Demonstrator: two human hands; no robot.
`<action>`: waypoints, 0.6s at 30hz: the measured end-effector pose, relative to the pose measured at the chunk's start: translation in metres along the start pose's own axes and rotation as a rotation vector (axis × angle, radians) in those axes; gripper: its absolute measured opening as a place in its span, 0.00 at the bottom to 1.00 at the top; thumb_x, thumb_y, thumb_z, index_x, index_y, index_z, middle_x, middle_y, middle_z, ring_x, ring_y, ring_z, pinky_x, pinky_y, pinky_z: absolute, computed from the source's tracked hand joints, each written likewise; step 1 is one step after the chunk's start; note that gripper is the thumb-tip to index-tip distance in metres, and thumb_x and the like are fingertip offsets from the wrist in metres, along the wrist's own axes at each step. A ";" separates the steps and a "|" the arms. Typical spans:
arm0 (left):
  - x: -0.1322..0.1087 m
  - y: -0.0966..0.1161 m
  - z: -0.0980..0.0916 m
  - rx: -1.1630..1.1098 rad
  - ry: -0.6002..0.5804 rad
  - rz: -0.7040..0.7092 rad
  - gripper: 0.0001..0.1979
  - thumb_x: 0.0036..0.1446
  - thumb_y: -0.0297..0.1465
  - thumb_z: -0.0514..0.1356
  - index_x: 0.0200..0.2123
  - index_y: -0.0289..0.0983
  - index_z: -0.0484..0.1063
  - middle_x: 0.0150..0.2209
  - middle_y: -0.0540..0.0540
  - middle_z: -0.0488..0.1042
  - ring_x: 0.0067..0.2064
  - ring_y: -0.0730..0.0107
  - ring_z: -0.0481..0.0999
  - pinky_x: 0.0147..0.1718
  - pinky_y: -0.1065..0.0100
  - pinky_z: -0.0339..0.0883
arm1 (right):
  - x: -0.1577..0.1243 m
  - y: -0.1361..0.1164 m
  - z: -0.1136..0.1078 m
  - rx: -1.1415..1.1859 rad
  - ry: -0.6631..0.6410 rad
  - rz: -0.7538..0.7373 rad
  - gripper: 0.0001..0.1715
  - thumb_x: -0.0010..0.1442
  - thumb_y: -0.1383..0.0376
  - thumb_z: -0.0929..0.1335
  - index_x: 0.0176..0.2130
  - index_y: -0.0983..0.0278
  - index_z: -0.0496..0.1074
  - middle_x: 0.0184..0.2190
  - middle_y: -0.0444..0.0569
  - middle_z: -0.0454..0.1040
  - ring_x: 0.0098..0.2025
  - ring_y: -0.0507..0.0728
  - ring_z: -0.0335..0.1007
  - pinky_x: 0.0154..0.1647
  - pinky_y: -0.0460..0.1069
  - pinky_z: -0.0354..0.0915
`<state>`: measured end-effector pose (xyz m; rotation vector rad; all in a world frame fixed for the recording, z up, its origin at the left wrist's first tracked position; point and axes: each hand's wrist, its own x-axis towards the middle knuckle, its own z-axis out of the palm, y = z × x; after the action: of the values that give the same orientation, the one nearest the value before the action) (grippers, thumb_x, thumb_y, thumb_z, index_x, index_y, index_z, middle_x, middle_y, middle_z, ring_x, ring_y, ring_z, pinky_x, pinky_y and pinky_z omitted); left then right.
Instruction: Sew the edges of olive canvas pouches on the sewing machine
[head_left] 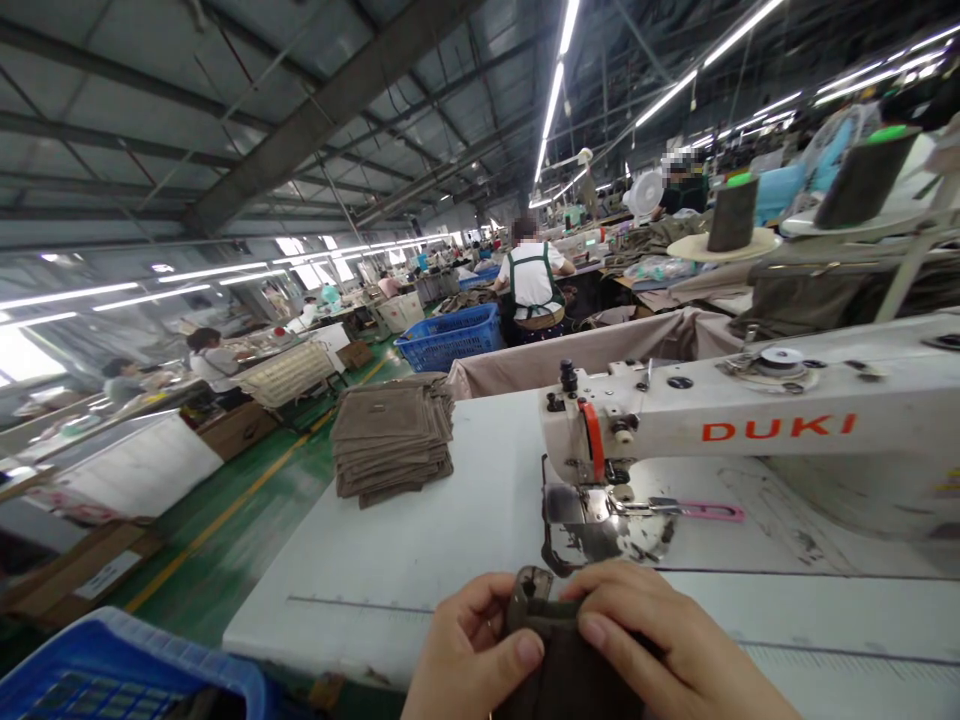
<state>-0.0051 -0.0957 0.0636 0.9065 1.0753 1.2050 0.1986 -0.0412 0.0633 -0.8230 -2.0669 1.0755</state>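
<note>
Low in the view, just in front of the sewing machine (720,430), both hands grip a dark brown-olive fabric piece (570,665) with a folded, stitched top edge. My left hand (480,645) pinches its left side, thumb in front and fingers behind. On the right side, my right hand (645,630) presses the edge between thumb and fingers. The fabric's lower part runs out of the picture. Beyond the hands is the machine's needle area (600,510), with pink-handled thread snips (709,510) lying beside it. A stack of similar brown fabric pieces (394,435) sits on the table's left part.
The white table (337,570) has a ruler strip along its front. A blue basket (135,670) stands at lower left, another blue crate (450,340) behind the table. Thread cones (735,215) stand at upper right. A co-worker (532,280) sits ahead, back turned.
</note>
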 end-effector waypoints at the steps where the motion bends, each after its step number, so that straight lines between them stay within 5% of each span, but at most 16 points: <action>1: 0.000 -0.002 0.000 -0.030 0.009 0.002 0.25 0.41 0.40 0.74 0.41 0.34 0.75 0.36 0.41 0.79 0.40 0.58 0.78 0.40 0.64 0.70 | -0.001 -0.002 -0.002 0.010 0.004 0.012 0.12 0.66 0.59 0.64 0.36 0.56 0.76 0.41 0.47 0.76 0.45 0.58 0.71 0.48 0.51 0.67; 5: -0.001 -0.005 -0.001 -0.109 0.032 0.008 0.21 0.39 0.38 0.76 0.36 0.35 0.76 0.33 0.44 0.78 0.36 0.65 0.78 0.37 0.70 0.68 | -0.003 -0.004 -0.006 0.031 0.024 0.056 0.08 0.62 0.61 0.67 0.31 0.57 0.73 0.36 0.44 0.76 0.39 0.55 0.72 0.41 0.47 0.68; 18: -0.003 -0.013 0.000 -0.127 0.226 -0.032 0.20 0.37 0.37 0.76 0.34 0.33 0.77 0.31 0.44 0.79 0.33 0.65 0.78 0.36 0.69 0.69 | -0.007 -0.005 -0.009 -0.003 0.050 0.112 0.07 0.57 0.64 0.68 0.27 0.58 0.72 0.34 0.44 0.77 0.36 0.56 0.74 0.38 0.46 0.68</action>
<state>-0.0018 -0.1005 0.0511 0.6637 1.1731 1.3567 0.2083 -0.0451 0.0701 -0.9676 -2.0013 1.1006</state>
